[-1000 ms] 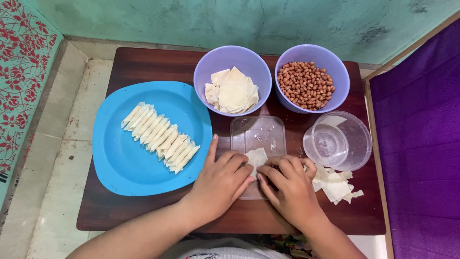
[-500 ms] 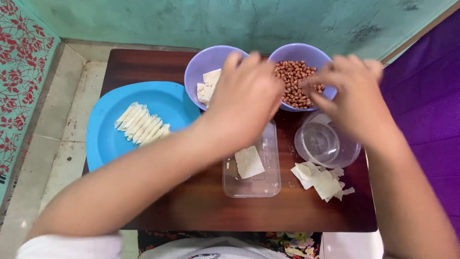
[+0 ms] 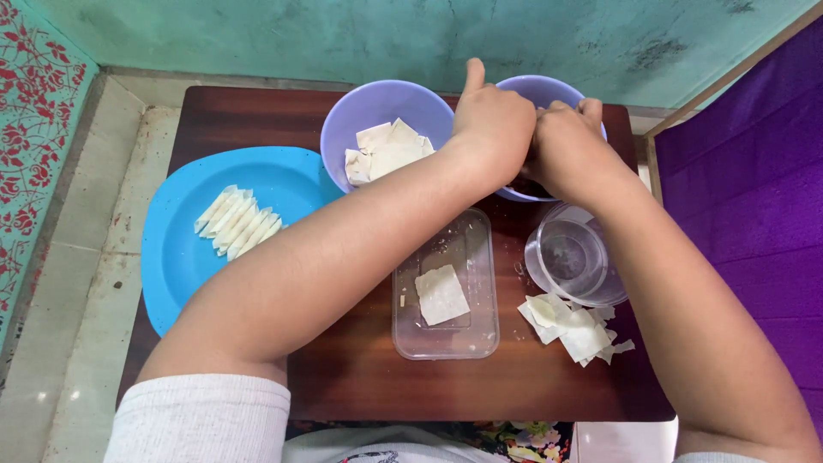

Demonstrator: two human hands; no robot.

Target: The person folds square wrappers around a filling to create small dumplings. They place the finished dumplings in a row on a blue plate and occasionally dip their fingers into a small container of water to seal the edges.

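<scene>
Both my hands are over the far right purple bowl (image 3: 514,90) at the back of the table (image 3: 360,377). Left hand (image 3: 493,129) curled, thumb up; right hand (image 3: 566,150) curled beside it, touching. Can't tell what either grip holds, fingers hidden. Wrapper square (image 3: 441,294) lies in clear tray (image 3: 446,339) nearer me.
</scene>
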